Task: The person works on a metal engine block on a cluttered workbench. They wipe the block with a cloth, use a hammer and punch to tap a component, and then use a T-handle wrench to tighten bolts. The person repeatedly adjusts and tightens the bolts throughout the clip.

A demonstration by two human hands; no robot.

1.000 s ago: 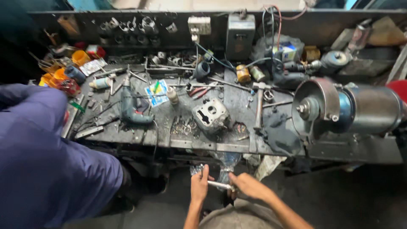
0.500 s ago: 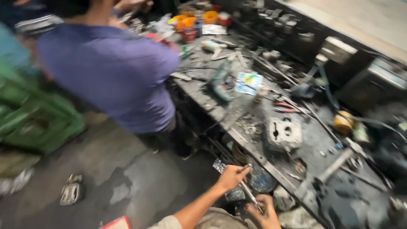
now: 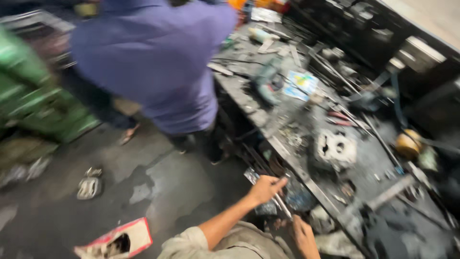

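Note:
The picture is blurred by motion. My left hand (image 3: 264, 188) is closed around a thin metal rod-like tool (image 3: 279, 201) just below the front edge of the dark workbench (image 3: 287, 153). My right hand (image 3: 303, 234) reaches in lower down, next to the lower end of the tool; whether it grips anything is unclear. A pale metal engine casting (image 3: 335, 148) with round holes lies on the bench above my hands.
A person in a purple shirt (image 3: 153, 62) stands at the bench to the left. A power drill (image 3: 267, 84), a blue-white packet (image 3: 301, 85), pliers and several loose tools cover the bench. Green crates (image 3: 33, 96), a sandal (image 3: 89, 186) and an open red-white box (image 3: 117, 240) lie on the concrete floor.
The view has swung left and down, away from the bench top towards the floor and the person in purple. My hands stay together on the tool under the bench edge.

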